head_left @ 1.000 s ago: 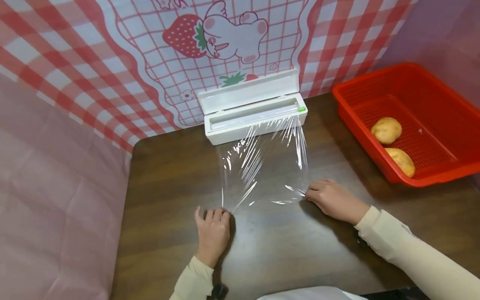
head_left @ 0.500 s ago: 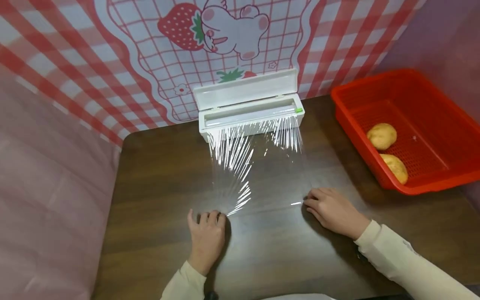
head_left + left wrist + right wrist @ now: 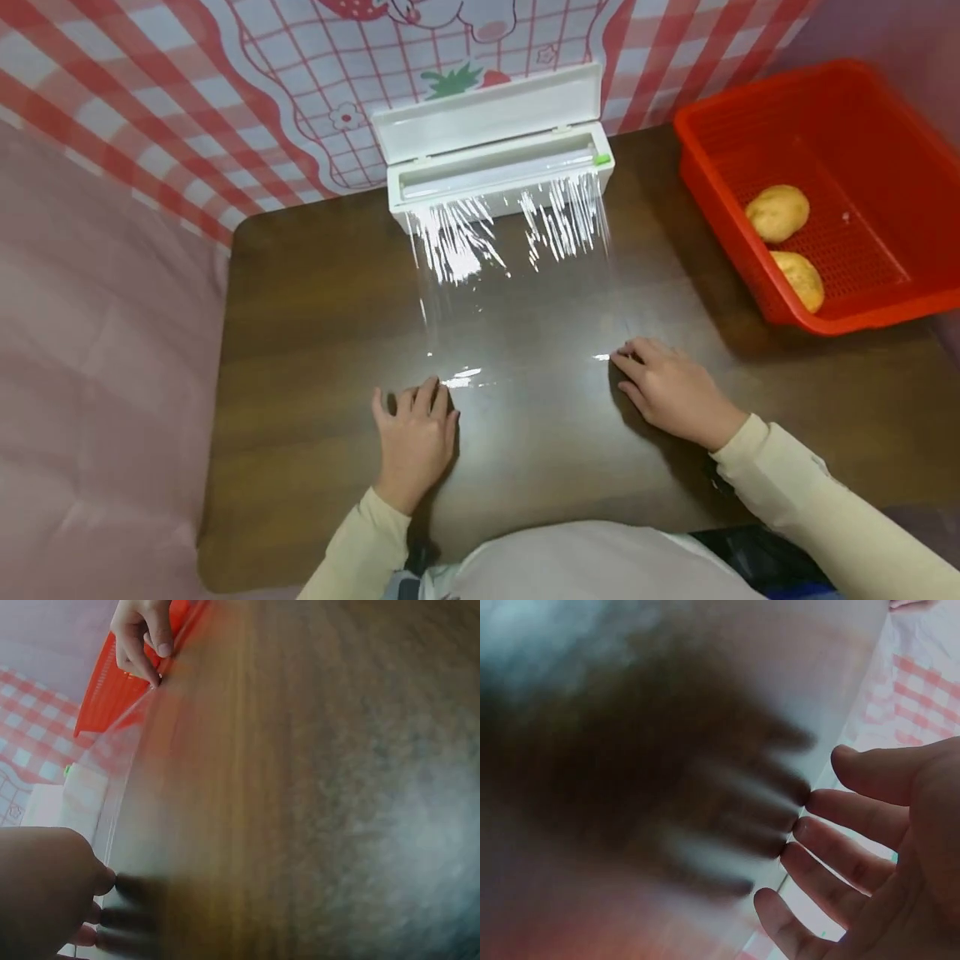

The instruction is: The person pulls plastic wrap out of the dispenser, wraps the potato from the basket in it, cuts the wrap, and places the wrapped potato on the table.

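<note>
A sheet of clear cling film (image 3: pixel 459 260) runs from a white dispenser box (image 3: pixel 393 198) toward me and lies over the brown table, its glare streaks bunched near the box. At its near left corner my left hand (image 3: pixel 416 446) rests with fingertips on the table, fingers spread. My right hand (image 3: pixel 678 392) touches the near right corner with straight fingers. In the right wrist view, that right hand (image 3: pixel 877 855) has its thumb apart from the fingers, fingertips at the table surface. The left wrist view catches the left hand (image 3: pixel 49 889) from behind, its fingertips partly hidden.
The box's lid (image 3: pixel 491 112) stands raised against a checked cloth (image 3: pixel 165 108). A green slider (image 3: pixel 602 159) sits at the box's right end. To the right is a red basket (image 3: pixel 712 179) holding two potatoes, one of them this potato (image 3: pixel 777 214).
The film, earlier stretched taut between hands and box, now lies lower and flatter. Both hands have loosened from a pinch to extended fingers. The head view has tilted downward.
</note>
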Demonstrator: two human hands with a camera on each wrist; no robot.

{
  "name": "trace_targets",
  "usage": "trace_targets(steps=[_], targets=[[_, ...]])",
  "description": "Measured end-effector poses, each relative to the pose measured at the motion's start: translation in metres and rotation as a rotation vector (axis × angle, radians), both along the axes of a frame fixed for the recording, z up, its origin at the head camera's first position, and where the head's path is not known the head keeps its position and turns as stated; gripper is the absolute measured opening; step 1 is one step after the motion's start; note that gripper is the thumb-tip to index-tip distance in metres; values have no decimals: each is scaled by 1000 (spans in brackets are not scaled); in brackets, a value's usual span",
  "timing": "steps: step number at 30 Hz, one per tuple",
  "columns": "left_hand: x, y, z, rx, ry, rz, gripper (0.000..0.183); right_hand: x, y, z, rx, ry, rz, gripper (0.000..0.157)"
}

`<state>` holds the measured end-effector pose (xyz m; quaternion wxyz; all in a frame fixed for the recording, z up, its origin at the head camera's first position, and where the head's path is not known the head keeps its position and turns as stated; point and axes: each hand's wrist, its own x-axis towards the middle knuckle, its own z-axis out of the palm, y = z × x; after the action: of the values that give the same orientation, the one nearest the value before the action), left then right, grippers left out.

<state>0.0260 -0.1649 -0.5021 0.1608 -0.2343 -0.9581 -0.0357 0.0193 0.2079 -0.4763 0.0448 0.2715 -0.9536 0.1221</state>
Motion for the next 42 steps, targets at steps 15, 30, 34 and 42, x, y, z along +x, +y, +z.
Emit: trace_targets(steps=[15,30,34,42], targets=[[5,-8,-2,88,-38,2,34,5,4,-2,-68,12,-15,41],[1,-5,-2,121,-24,-12,29,12,9,1,-135,31,-55,41],[1,-5,-1,123,-24,-9,27,14,10,3,-142,52,-61,40],[-9,-15,6,197,-2,49,22,12,17,28,-167,124,-118,37]])
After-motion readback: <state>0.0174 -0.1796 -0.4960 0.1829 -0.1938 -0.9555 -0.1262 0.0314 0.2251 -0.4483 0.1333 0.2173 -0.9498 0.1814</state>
